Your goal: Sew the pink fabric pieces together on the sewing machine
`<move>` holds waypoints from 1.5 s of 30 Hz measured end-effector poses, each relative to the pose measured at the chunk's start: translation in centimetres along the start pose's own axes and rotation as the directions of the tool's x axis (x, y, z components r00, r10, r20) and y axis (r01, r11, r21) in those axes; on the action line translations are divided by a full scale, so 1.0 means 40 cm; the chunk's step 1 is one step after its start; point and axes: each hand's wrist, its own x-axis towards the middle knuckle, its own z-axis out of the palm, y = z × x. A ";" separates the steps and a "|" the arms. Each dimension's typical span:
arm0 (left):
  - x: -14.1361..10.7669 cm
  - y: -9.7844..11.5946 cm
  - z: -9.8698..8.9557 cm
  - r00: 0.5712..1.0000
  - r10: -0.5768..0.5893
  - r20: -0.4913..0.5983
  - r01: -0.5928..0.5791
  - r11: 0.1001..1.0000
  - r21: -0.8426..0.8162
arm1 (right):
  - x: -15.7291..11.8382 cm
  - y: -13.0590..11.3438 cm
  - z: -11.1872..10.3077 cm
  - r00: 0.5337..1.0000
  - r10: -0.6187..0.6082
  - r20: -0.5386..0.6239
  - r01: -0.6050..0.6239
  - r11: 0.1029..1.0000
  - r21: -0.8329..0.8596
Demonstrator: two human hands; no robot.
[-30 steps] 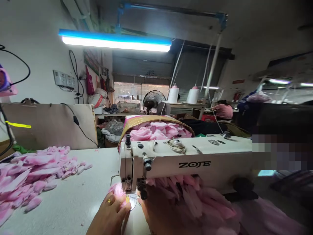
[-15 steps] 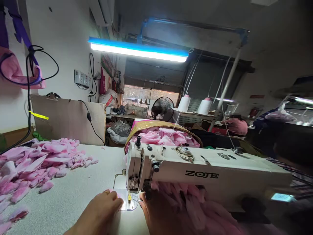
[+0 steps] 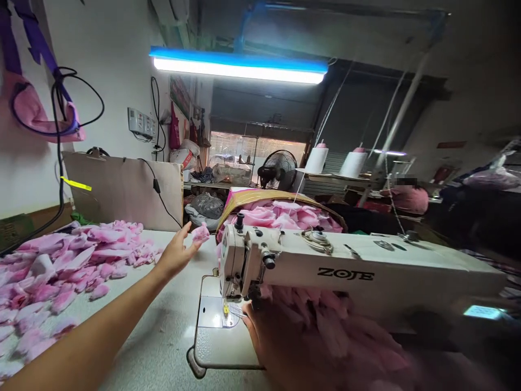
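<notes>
A small pink fabric piece [image 3: 200,234] is seen at the fingertips [image 3: 188,232] of the raised left hand [image 3: 177,253], over the far part of the white sewing table [image 3: 154,331]; whether it is gripped or only touched cannot be told. The right hand [image 3: 264,339] is laid on a bunched mass of pink fabric [image 3: 329,331], just beside the presser foot [image 3: 225,309]. Its fingers are too dim for their closure to be told. The hands are held well apart, with the head of a white ZOJE sewing machine [image 3: 345,274] between them. The fabric mass is gathered under the machine's arm, to the right of the lit needle plate [image 3: 215,313].

To the left, a heap of pink fabric pieces [image 3: 69,266] is spread across the table. Beyond the machine, a sack packed with pink fabric [image 3: 280,214] is placed. Farther off, two white thread cones [image 3: 316,160] are stood on a shelf, near a black electric fan [image 3: 279,169]. A co-worker in a pink top [image 3: 409,200] is seen at the far right. A wooden board [image 3: 122,190] is stood behind the table's far edge, and a fluorescent lamp [image 3: 240,65] is hung overhead.
</notes>
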 end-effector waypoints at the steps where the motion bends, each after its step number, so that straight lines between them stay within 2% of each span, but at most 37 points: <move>1: -0.016 -0.007 0.011 1.000 0.022 0.005 -0.022 1.000 0.006 | 0.005 -0.002 0.003 1.000 -0.009 0.006 0.009 1.000 0.000; 6: -0.127 -0.056 0.049 0.979 0.149 0.140 -0.157 0.986 0.052 | 0.027 -0.021 0.005 0.998 -0.055 0.040 0.055 0.998 0.002; 11: -0.207 -0.091 0.057 0.938 0.230 0.259 -0.262 0.960 0.098 | 0.003 -0.030 -0.028 0.991 -0.107 0.079 0.114 0.989 -0.098; 14: -0.235 -0.102 0.063 0.918 0.260 0.301 -0.308 0.943 0.124 | -0.014 -0.028 -0.051 0.980 -0.184 0.073 0.193 0.968 -0.157; 17: -0.252 -0.112 0.075 0.899 0.299 0.320 -0.359 0.921 0.149 | -0.017 -0.030 -0.059 0.974 -0.196 0.113 0.208 0.972 -0.110; 23: -0.263 -0.130 0.088 0.871 0.367 0.326 -0.468 0.820 0.329 | -0.044 -0.032 -0.071 0.952 -0.250 0.177 0.251 0.968 0.016; 25: -0.262 -0.136 0.089 0.873 0.364 0.325 -0.466 0.818 0.337 | -0.069 -0.013 -0.088 0.961 -0.213 0.173 0.212 0.977 0.027; 29: -0.262 -0.143 0.089 0.870 0.363 0.334 -0.470 0.816 0.336 | -0.101 0.057 -0.108 0.982 0.043 0.184 -0.039 0.999 -0.026; 31: -0.262 -0.142 0.088 0.867 0.367 0.337 -0.474 0.814 0.334 | -0.098 0.088 -0.101 0.979 0.117 0.164 -0.111 0.993 -0.049; 38: -0.266 -0.119 0.079 0.871 0.343 0.352 -0.456 0.831 0.319 | -0.054 0.124 -0.051 0.980 0.162 0.119 -0.163 0.987 -0.008; 41: -0.265 -0.109 0.072 0.865 0.338 0.372 -0.456 0.837 0.301 | -0.060 0.141 -0.069 0.972 0.219 0.080 -0.224 0.973 0.057; 45: -0.271 -0.081 0.058 0.843 0.350 0.408 -0.478 0.835 0.271 | -0.081 0.157 -0.122 0.957 0.288 0.031 -0.289 0.942 0.170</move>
